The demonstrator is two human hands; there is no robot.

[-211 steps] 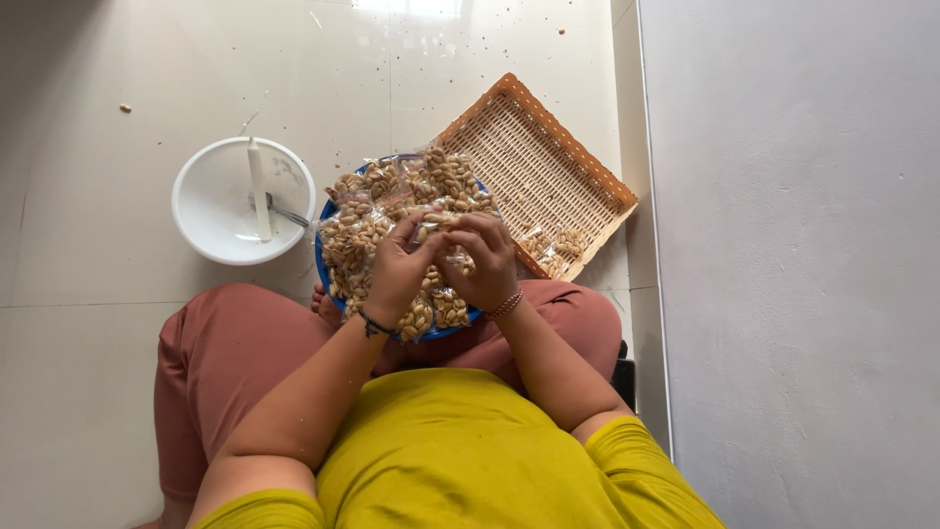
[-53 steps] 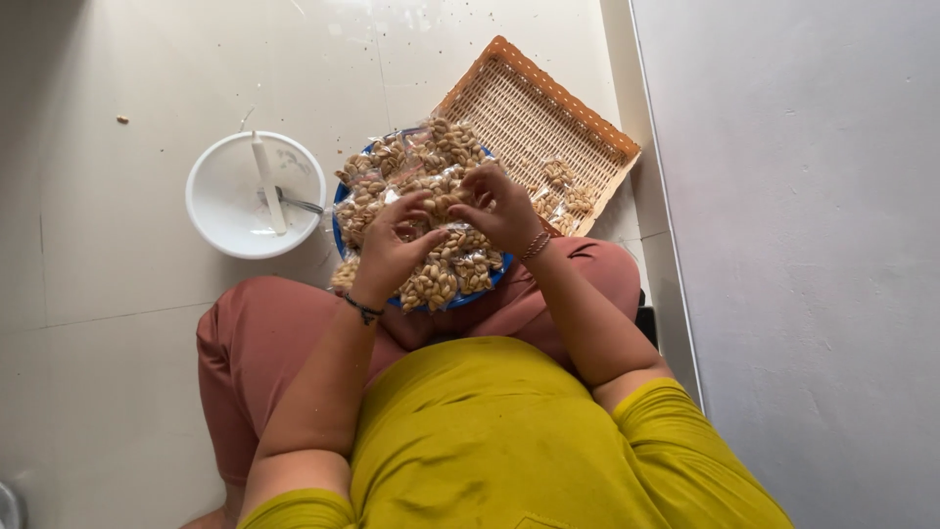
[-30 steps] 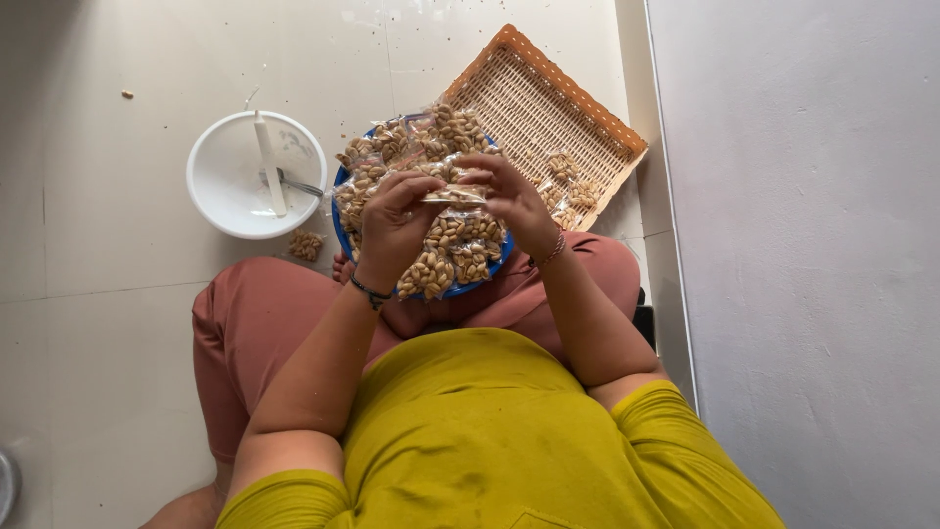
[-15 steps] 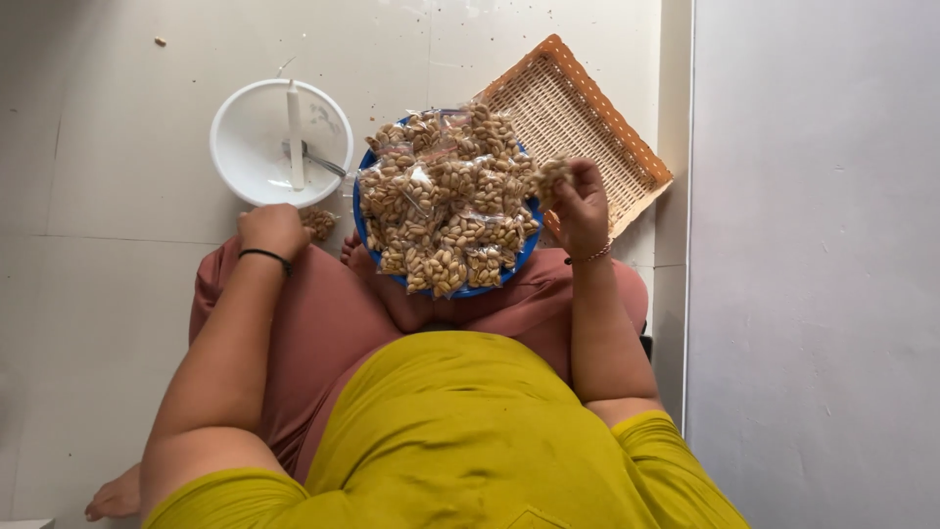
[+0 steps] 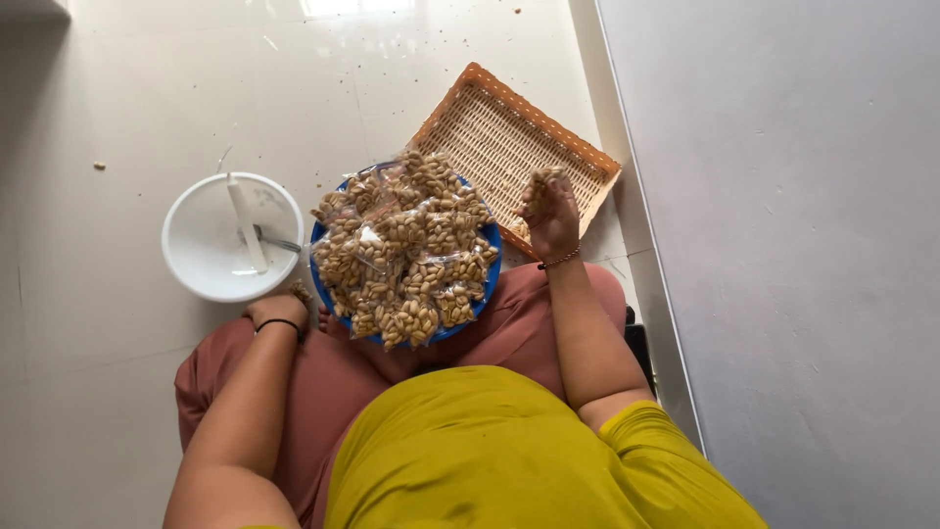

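The right hand (image 5: 551, 211) grips a small clear packet of peanuts (image 5: 540, 186) over the woven basket tray (image 5: 509, 137), just right of the blue bowl (image 5: 490, 257). The left hand (image 5: 278, 310) reaches down left of the bowl, its fingers hidden. Light and crinkly, the packet looks slippery; best pinched at its edge.

- One head-worn view, looking straight down over the person's chest and lap.
- Close range: floor (image 5: 117, 392) ahead, grey wall (image 5: 783, 245) along the right.
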